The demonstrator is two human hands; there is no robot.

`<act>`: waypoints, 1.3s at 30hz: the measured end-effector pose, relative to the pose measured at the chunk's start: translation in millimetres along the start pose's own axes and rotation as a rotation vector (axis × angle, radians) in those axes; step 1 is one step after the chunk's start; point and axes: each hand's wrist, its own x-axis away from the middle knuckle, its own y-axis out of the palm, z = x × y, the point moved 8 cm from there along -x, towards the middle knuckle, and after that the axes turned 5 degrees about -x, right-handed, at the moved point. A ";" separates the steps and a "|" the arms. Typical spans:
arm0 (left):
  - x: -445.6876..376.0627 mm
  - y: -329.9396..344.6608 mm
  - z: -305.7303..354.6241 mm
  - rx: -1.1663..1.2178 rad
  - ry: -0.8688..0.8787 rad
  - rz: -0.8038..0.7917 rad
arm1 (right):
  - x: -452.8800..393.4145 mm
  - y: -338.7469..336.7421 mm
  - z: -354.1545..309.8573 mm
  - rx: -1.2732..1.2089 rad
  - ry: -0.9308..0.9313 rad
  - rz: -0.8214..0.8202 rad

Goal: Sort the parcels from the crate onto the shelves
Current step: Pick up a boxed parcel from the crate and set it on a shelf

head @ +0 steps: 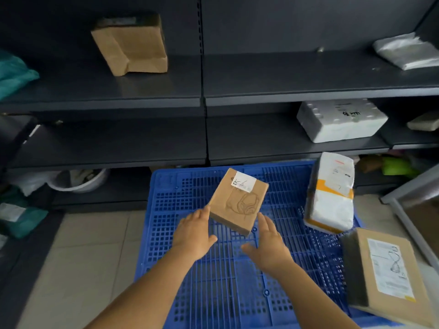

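Both hands are reaching forward over the blue crate (190, 293), fingers straight and loosely spread. Left hand (193, 233) is touching the near left edge of a small brown parcel (237, 203) with its fingertips; right hand (268, 243) is lying just beside its near right corner. That parcel is sitting tilted above the crate floor, showing a headphone sketch and a white label (244, 183).
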 end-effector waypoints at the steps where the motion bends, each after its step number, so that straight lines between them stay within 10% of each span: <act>1: -12.7 5.2 -1.8 0.016 0.001 -0.010 | -11.1 5.9 3.4 -0.022 0.010 -0.007; 19: -129.7 75.4 -5.5 0.423 -0.099 0.004 | -136.9 67.3 63.5 -0.498 0.113 0.037; 39: 95.9 -25.8 -32.8 0.836 -0.410 0.490 | 3.9 -10.6 -68.6 -0.359 -0.343 -0.091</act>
